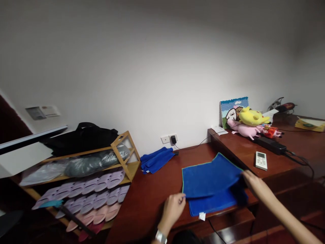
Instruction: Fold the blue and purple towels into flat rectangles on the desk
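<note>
A blue cloth (208, 178) with green edging lies partly spread on the lower brown desk, its near part lifted. My left hand (173, 207) pinches its near left corner. At the right side, my right hand (251, 181) is closed on the cloth's other corner, raised a little above the desk. Beneath the lifted part shows a further blue layer with a white tag (202, 216) at the desk's front edge; whether it is the same cloth I cannot tell. Farther back left rests a loosely folded blue cloth (157, 160).
On the higher desk (299, 145) at right are a white remote (261, 160), a black power adapter (271, 145), plush toys (250, 123) and a picture (233, 108). A wooden rack (127, 156) with several slippers (96, 183) stands left. A charger (173, 139) is plugged into the wall.
</note>
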Demonstrator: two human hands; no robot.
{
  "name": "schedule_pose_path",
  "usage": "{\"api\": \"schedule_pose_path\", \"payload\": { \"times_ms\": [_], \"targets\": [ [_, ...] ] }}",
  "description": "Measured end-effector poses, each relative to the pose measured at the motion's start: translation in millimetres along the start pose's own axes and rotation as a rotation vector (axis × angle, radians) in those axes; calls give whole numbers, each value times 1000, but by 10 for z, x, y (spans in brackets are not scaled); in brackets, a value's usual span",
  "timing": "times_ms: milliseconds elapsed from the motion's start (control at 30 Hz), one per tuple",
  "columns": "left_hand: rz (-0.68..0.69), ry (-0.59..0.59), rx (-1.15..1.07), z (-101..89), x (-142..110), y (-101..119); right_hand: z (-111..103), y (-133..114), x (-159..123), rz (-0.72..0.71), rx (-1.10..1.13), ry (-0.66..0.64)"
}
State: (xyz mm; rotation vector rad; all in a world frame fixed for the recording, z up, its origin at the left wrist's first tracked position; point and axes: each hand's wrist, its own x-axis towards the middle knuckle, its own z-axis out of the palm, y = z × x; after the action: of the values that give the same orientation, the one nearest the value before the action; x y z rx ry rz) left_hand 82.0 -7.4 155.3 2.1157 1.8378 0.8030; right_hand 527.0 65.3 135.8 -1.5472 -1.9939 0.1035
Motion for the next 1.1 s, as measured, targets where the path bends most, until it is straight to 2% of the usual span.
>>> {"api": "schedule_pose_path", "payload": {
  "times_ms": [67,100,167,300,433,567,667,767,833,933,1000,1100],
  "targets": [
    [-4,8,26,403,-265,-194,332,206,-367,72,58,-69],
    [17,50,56,549,-356,-263,454,304,-488,97,90,-88],
    [88,146,117,713,-459,-341,601,463,-608,116,145,-81],
    [271,277,219,739,-508,-367,655,576,-588,82,186,8],
    [420,319,339,864,-628,-458,759,586,-675,70,131,-14],
    [455,364,411,1052,-745,-576,887,663,-857,30,-21,12],
    [438,337,419,1069,-764,-605,877,646,-898,-23,-233,51],
    [414,296,411,998,-775,-587,862,393,-824,-34,-311,88],
    [365,253,402,917,-783,-564,909,69,-725,-60,-256,62],
    [248,177,389,727,-759,-595,1080,-524,-535,-97,-154,-55],
    [167,152,397,548,-705,-731,1241,-867,-408,-91,-123,-137],
    [53,153,423,225,-596,-1176,1499,-1158,-277,1,-132,-266]
  ]
}}
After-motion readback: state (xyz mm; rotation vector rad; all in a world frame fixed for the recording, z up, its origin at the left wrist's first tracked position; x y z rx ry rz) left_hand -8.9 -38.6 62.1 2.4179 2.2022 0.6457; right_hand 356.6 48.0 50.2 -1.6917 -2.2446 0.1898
